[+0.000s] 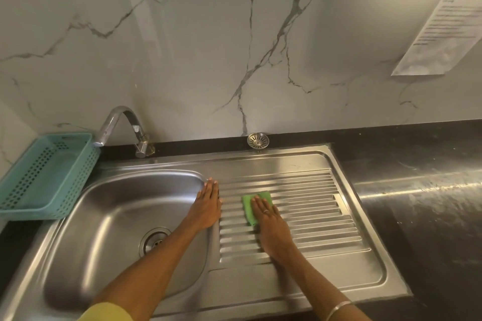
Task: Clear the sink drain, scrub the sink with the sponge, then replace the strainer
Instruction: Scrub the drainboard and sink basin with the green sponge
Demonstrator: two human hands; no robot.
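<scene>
A steel sink (86, 229) has an oval basin on the left and a ribbed drainboard (313, 206) on the right. The drain hole (154, 240) in the basin stands uncovered. A round metal strainer (258, 140) lies on the dark ledge behind the drainboard. My right hand (271, 221) presses a green sponge (249, 207) flat onto the ribs with straight fingers. My left hand (208, 203) rests flat on the rim between basin and drainboard.
A chrome tap (122, 129) curves over the basin's back left corner. A teal perforated basket (44, 177) sits left of the sink. Dark, wet-streaked countertop (422, 203) runs to the right. A printed sheet (443, 18) hangs on the marble wall.
</scene>
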